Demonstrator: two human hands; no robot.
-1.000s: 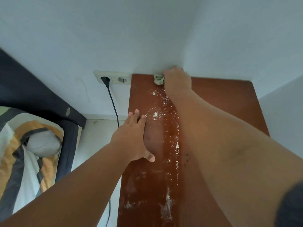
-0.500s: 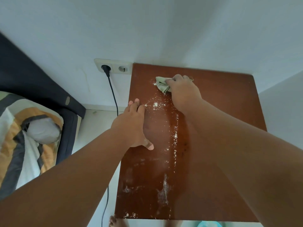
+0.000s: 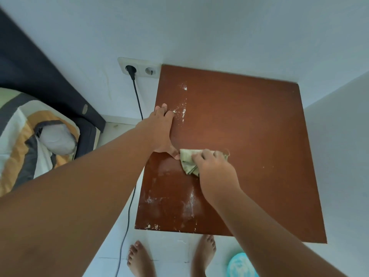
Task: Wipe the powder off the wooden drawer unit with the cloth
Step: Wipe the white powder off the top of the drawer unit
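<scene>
The top of the wooden drawer unit (image 3: 249,136) is seen from above, set into a wall corner. The cloth (image 3: 188,161), a crumpled greenish rag, is pressed onto the top left of centre and is gripped by the right hand (image 3: 216,168), whose fingers (image 3: 207,156) are curled tight over it; only the rag's left part shows beyond the knuckles. The left hand (image 3: 160,132) is laid flat on the unit's left edge with its fingers held together and pointing toward the back wall, nothing being grasped; its thumb nearly touches the cloth. The powder (image 3: 183,110) is found in two zones, both in the unit's left half. One zone, a thin broken line with a small blot at its far end, runs from just beside the left fingertips toward the back wall, so its long axis lies front to back. The other, a fainter smear (image 3: 189,202) with flecks at the front lip, lies between the cloth and the front edge. The cloth is thus placed between the two zones, on nearly the same front-to-back line. The right half of the unit appears almost clean. It is judged that the wiping is partly done, and that the nearer smear would be reached by the right hand with a short stroke toward the front edge.
</scene>
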